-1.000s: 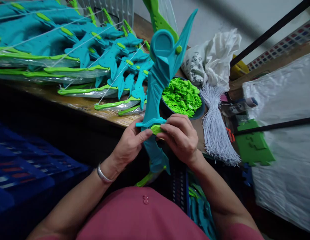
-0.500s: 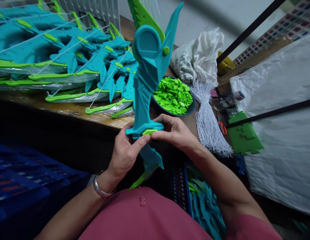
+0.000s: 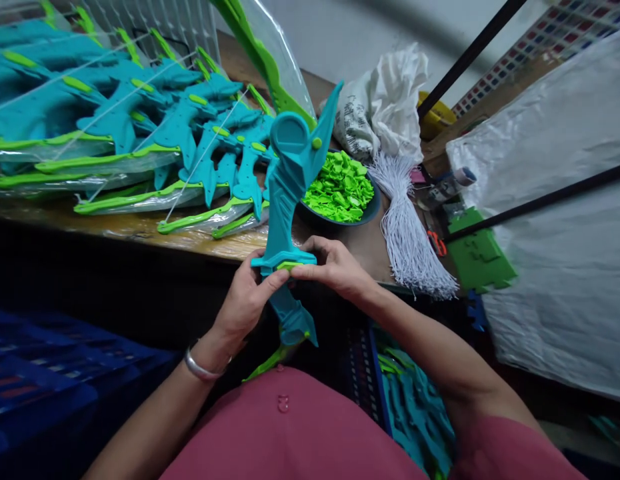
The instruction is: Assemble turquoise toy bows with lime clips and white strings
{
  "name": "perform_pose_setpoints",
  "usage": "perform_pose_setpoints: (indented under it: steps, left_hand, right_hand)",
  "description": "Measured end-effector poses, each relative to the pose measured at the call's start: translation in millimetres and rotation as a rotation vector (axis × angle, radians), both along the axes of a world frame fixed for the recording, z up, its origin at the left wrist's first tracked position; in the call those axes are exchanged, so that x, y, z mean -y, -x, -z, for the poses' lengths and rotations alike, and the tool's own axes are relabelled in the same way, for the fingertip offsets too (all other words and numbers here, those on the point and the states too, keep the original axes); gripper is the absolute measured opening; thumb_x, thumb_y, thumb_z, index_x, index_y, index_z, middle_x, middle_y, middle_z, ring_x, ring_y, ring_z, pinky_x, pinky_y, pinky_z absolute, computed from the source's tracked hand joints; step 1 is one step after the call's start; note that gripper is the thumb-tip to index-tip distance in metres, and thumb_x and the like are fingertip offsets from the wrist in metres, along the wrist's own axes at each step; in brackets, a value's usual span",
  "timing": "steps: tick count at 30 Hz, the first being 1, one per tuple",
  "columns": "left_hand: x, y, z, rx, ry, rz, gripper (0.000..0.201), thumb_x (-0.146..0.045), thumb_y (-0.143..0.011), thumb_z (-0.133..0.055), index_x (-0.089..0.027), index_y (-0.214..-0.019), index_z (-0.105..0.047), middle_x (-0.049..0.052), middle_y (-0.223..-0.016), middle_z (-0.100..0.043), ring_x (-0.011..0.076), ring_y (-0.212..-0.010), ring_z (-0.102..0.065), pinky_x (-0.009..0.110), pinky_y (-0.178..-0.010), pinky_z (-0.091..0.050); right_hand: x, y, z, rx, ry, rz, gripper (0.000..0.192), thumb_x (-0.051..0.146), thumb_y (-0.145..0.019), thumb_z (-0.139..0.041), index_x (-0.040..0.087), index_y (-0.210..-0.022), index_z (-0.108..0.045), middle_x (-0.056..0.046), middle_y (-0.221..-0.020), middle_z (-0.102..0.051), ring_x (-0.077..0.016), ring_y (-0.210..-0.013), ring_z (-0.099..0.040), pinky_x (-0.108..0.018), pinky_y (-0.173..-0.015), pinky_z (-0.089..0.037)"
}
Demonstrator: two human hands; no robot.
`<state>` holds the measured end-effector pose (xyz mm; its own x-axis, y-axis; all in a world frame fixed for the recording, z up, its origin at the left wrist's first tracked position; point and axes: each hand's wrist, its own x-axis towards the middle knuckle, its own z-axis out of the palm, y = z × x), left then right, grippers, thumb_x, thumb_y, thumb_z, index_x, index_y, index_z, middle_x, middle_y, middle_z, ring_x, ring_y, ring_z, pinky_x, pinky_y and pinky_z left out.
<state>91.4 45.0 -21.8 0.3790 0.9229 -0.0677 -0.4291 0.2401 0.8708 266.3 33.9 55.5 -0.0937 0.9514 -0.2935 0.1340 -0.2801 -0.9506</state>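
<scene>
Both hands' fingers (image 3: 270, 283) pinch closed on the teal toy bow (image 3: 285, 200) (at its green clip (image 3: 289, 265)).

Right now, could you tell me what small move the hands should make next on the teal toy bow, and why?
Probably press the green clip home with the right hand: it sits at the teal bow ledge, and the left hand steadies the bow.

Left hand (image 3: 247, 297) raised before chest, thumb stretched rightward, fingers curled, closed in grip. Right hand (image 3: 333, 267) opposite, fingertips pinched, nearly meeting left thumb tip. Forearms converge; bangle on left wrist.
</scene>
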Motion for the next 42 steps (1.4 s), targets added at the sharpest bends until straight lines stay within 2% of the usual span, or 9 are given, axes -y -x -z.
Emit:
perform_pose_setpoints:
  steps: [3, 6, 10, 14, 18, 22, 28, 34, 42]
  left_hand:
    - [3.4, 0.0, -5.3, 0.05, 0.122, 0.016, 0.047, -0.046, -0.083, -0.084, -0.015, -0.113, -0.066, 0.007, -0.102, -0.073, 0.0189, -0.083, -0.07, 0.029, -0.075, -0.06]
    - [-1.7, 3.3, -14.1, 0.116, 0.234, -0.152, 0.046, -0.045, -0.075, -0.089, -0.015, -0.103, -0.068, 0.005, -0.088, -0.073, 0.0179, -0.068, -0.068, 0.028, -0.061, -0.058]
    - [-23.9, 21.6, -32.3, 0.277, 0.224, -0.258, 0.046, -0.052, -0.071, -0.088, -0.014, -0.088, -0.07, 0.005, -0.075, -0.067, 0.0166, -0.058, -0.061, 0.028, -0.051, -0.054]
    - [-40.1, 38.6, -48.3, 0.542, 0.253, -0.07, 0.062, -0.05, -0.063, -0.093, -0.009, -0.104, -0.072, 0.002, -0.077, -0.056, 0.008, -0.055, -0.046, 0.02, -0.044, -0.043]
    - [-44.6, 38.6, -47.5, 0.69, 0.279, 0.001, 0.068, -0.04, -0.06, -0.095, -0.006, -0.113, -0.068, -0.002, -0.075, -0.048, 0.0077, -0.057, -0.043, 0.02, -0.049, -0.045]
    - [-49.2, 37.8, -45.1, 0.784, 0.241, -0.02, 0.072, -0.061, -0.065, -0.09, -0.009, -0.11, -0.068, -0.004, -0.071, -0.043, 0.0074, -0.056, -0.036, 0.023, -0.052, -0.043]
    - [-49.1, 46.8, -52.4, 0.84, 0.213, -0.078, 0.067, -0.052, -0.066, -0.088, -0.011, -0.114, -0.066, -0.005, -0.073, -0.038, 0.0086, -0.06, -0.034, 0.024, -0.058, -0.042]
    - [-40.3, 54.1, -32.5, 0.795, 0.192, 0.032, 0.08, -0.072, -0.06, -0.088, -0.017, -0.115, -0.067, 0.0, -0.083, -0.043, 0.0151, -0.074, -0.046, 0.039, -0.083, -0.055]
    - [-15.1, 36.2, 3.0, 0.766, 0.048, 0.109, 0.067, -0.069, -0.062, -0.087, -0.025, -0.107, -0.063, 0.003, -0.093, -0.048, 0.0197, -0.087, -0.052, 0.05, -0.1, -0.051]
  right_hand:
    - [1.7, -3.0, 1.8, 0.004, -0.027, 0.0, 0.053, 0.049, -0.061, -0.096, 0.018, -0.088, -0.062, 0.0, -0.075, -0.071, -0.017, -0.067, -0.065, -0.027, -0.062, -0.051]
    - [-15.9, -18.2, -1.8, 0.075, -0.144, -0.109, 0.042, 0.048, -0.07, -0.088, 0.016, -0.091, -0.07, -0.001, -0.082, -0.073, -0.0155, -0.073, -0.064, -0.026, -0.067, -0.05]
    - [-70.4, -60.8, -3.6, 0.726, -0.383, 0.022, 0.028, 0.038, -0.093, -0.066, 0.013, -0.099, -0.077, -0.006, -0.093, -0.076, -0.0173, -0.084, -0.067, -0.027, -0.078, -0.05]
    - [-128.9, -96.4, 7.7, 1.357, -0.231, -0.039, 0.032, 0.017, -0.1, -0.051, 0.012, -0.12, -0.075, -0.013, -0.122, -0.075, -0.0231, -0.111, -0.068, -0.031, -0.097, -0.048]
    - [-162.6, -106.4, 25.5, 1.503, -0.143, -0.178, 0.034, 0.009, -0.096, -0.05, 0.006, -0.119, -0.075, -0.022, -0.125, -0.071, -0.0299, -0.119, -0.063, -0.035, -0.098, -0.046]
    - [-176.1, -107.5, 40.6, 1.593, -0.137, -0.277, 0.037, 0.004, -0.096, -0.043, 0.0, -0.12, -0.071, -0.028, -0.123, -0.068, -0.0305, -0.118, -0.061, -0.034, -0.094, -0.045]
    - [-178.8, -113.0, 48.6, 1.619, -0.19, -0.25, 0.028, 0.009, -0.095, -0.05, 0.006, -0.111, -0.073, -0.022, -0.111, -0.072, -0.0259, -0.105, -0.064, -0.031, -0.087, -0.042]
    - [-165.7, -109.1, 27.3, 1.541, -0.332, -0.035, 0.032, 0.016, -0.099, -0.045, 0.006, -0.119, -0.069, -0.019, -0.115, -0.07, -0.0266, -0.103, -0.065, -0.033, -0.086, -0.047]
    - [-43.1, -2.5, -34.5, 0.626, -0.827, -0.086, 0.014, 0.017, -0.095, -0.062, 0.02, -0.103, -0.072, -0.003, -0.095, -0.072, -0.0164, -0.085, -0.068, -0.029, -0.078, -0.052]
